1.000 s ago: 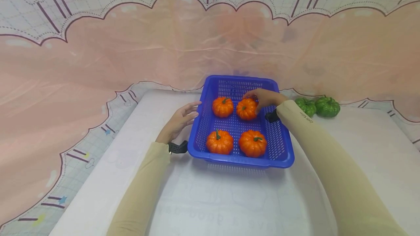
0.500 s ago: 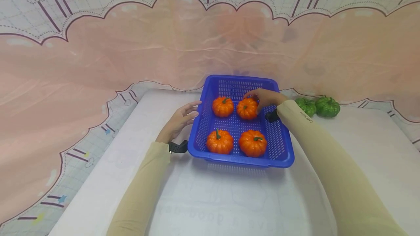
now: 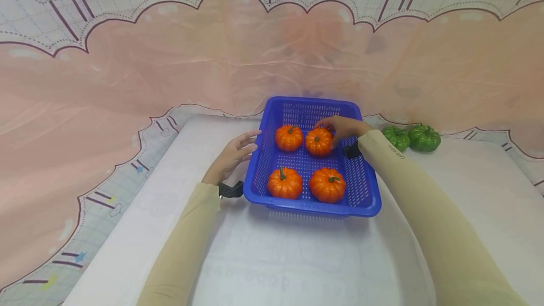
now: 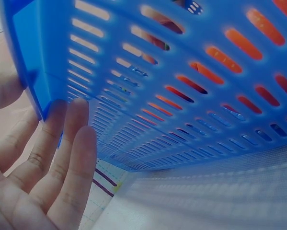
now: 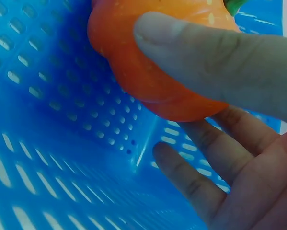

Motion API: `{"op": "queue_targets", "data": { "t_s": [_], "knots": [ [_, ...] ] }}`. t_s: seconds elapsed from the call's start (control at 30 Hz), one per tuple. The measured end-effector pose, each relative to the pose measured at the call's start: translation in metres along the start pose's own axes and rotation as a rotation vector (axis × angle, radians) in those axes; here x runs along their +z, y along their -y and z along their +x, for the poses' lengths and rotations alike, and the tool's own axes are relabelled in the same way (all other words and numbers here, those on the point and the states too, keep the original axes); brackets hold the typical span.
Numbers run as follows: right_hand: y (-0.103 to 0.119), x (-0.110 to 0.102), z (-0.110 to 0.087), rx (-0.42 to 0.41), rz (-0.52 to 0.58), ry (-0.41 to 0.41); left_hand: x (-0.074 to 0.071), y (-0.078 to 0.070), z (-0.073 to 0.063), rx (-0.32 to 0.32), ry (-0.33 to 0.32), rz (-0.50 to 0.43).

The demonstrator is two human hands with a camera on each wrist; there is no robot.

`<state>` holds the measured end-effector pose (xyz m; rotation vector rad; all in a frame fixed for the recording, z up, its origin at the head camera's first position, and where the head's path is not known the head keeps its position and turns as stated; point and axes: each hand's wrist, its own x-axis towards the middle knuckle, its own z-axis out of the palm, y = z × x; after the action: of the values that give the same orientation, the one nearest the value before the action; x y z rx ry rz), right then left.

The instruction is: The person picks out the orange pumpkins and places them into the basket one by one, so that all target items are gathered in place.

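In the head view a blue plastic basket [image 3: 312, 208] with slotted walls stands on the white table, with several small orange pumpkins in it. My right hand [image 3: 345, 126] reaches inside and grips the back right pumpkin [image 3: 318, 142]. The right wrist view shows my thumb [image 5: 181, 45] on one side of that pumpkin [image 5: 133, 67] and fingers round its other side. Left of the basket, my left hand [image 3: 231, 155] has loosely extended fingers [image 4: 83, 163] against the outer wall and rim. Pumpkins at back left [image 3: 288, 138], front left [image 3: 284, 183] and front right [image 3: 327, 185] stay untouched.
Two green pumpkins, one [image 3: 424, 138] fully visible and another [image 3: 395, 139] partly behind my right sleeve, sit right of the basket. A patterned cloth [image 3: 204, 60] rises behind the table [image 3: 306, 263].
The gripped pumpkin has shifted very slightly left inside the basket. My left hand, the basket and the other pumpkins hold their places.
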<state>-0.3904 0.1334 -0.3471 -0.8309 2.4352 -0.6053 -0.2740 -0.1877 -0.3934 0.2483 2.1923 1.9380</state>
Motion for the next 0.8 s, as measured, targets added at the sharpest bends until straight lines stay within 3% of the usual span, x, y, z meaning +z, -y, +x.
{"op": "queue_targets", "data": {
  "t_s": [0.8],
  "knots": [
    [-0.0019,0.0044,0.0018,0.057,-0.085,0.0,-0.0005,-0.0004,-0.0003,0.001,0.008,0.002]
  ]
}}
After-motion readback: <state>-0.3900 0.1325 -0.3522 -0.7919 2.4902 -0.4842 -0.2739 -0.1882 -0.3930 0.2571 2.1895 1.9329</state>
